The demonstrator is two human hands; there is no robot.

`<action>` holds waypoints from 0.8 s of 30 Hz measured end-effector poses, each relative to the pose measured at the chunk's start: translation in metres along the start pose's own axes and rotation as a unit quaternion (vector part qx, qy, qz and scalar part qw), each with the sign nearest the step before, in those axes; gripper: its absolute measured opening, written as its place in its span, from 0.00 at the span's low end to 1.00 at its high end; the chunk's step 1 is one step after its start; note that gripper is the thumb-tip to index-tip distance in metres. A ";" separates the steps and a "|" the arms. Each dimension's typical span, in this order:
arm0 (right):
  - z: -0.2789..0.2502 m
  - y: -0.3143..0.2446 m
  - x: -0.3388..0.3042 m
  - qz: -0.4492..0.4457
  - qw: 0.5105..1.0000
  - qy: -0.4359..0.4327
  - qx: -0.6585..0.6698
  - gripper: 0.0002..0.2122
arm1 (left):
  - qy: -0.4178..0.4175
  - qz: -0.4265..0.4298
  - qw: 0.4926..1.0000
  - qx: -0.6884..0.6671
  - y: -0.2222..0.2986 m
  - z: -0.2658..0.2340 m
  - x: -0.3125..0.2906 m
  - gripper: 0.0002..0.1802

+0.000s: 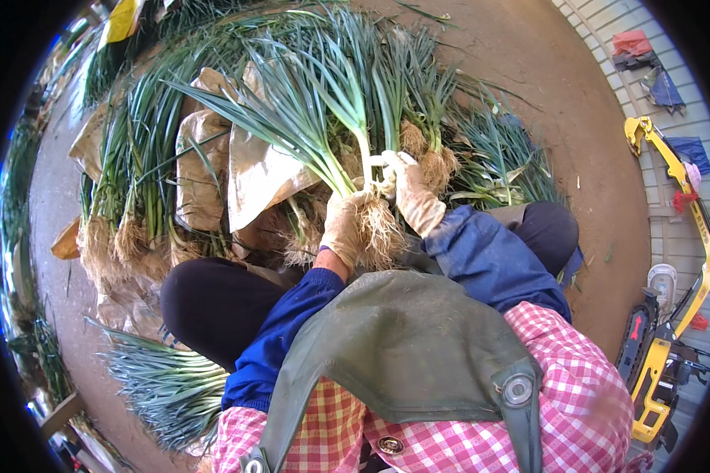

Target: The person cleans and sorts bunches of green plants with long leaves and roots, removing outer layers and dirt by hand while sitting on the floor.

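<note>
My left hand point(343, 230), in a pale work glove, is closed around the lower stems of a small bunch of green onions point(323, 150). The long leaves fan away from me, and shaggy tan roots point(380, 225) hang beside that hand. Close by on the right, my right hand point(418, 195), gloved too, has its fingers curled on a white stalk point(367, 162) at the bunch's right edge. More green onions with dirty roots point(435, 164) lie just beyond my right hand.
Heaps of green onions point(138, 177) lie at the left, partly over tan sacks point(205, 169). Another heap point(501, 162) is on the right. Pale-stemmed green onions point(170, 386) lie by my left knee. A yellow machine with a jointed arm point(651, 394) stands at the far right.
</note>
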State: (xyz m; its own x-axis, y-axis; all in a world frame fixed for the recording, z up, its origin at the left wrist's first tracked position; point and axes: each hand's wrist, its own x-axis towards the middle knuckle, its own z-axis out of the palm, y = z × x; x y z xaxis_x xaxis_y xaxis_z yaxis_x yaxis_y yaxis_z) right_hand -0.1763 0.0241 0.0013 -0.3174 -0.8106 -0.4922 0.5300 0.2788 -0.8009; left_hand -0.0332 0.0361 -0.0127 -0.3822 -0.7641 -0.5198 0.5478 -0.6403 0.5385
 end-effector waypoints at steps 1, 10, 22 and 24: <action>-0.003 -0.004 -0.008 -0.009 0.998 -0.054 -0.038 0.11 | -0.014 0.000 1.000 -0.008 -0.001 0.002 0.001 0.13; 0.013 -0.027 -0.036 0.099 0.949 -0.297 -0.028 0.08 | -0.145 -0.203 0.928 -0.275 0.013 0.012 -0.017 0.15; -0.003 -0.035 -0.069 0.247 0.851 -0.459 -0.054 0.09 | -0.057 0.008 0.998 -0.023 0.006 -0.037 0.034 0.15; -0.005 -0.072 -0.111 0.154 0.894 -0.411 -0.087 0.11 | -0.127 -0.021 0.992 -0.019 0.014 -0.019 0.024 0.16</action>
State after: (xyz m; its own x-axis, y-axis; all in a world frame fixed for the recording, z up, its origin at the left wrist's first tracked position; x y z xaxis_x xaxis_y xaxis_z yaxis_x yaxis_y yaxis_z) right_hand -0.1827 0.0968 0.1120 0.5458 -0.7660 -0.3395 0.3398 0.5727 -0.7460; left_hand -0.0205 0.0105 -0.0295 -0.5774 -0.7352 -0.3551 0.5537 -0.6722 0.4914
